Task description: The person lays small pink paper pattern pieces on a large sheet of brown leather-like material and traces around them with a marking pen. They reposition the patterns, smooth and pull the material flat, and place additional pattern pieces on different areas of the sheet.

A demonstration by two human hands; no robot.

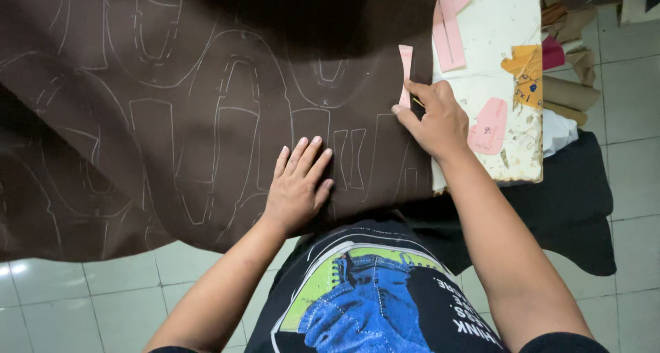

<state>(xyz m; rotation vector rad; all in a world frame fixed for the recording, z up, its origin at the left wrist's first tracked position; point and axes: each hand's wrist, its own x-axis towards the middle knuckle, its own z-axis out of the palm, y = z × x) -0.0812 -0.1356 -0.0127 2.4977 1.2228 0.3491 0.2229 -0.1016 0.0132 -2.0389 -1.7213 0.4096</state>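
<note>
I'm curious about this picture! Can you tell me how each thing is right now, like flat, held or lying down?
Brown material: spread out, covered in pale traced outlines, edge hanging off the table.
Left hand: open, pressed flat on the brown material.
Right hand: holding a thin pen-like tool beside the narrow pink pattern.
Narrow pink pattern: lying on the brown material.
White board: worn, with pink and orange patterns lying on it.

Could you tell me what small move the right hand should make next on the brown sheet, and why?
Probably trace around the pink template: the right hand pins it on the brown sheet beside finished outlines, while the left hand presses the sheet flat.
</note>
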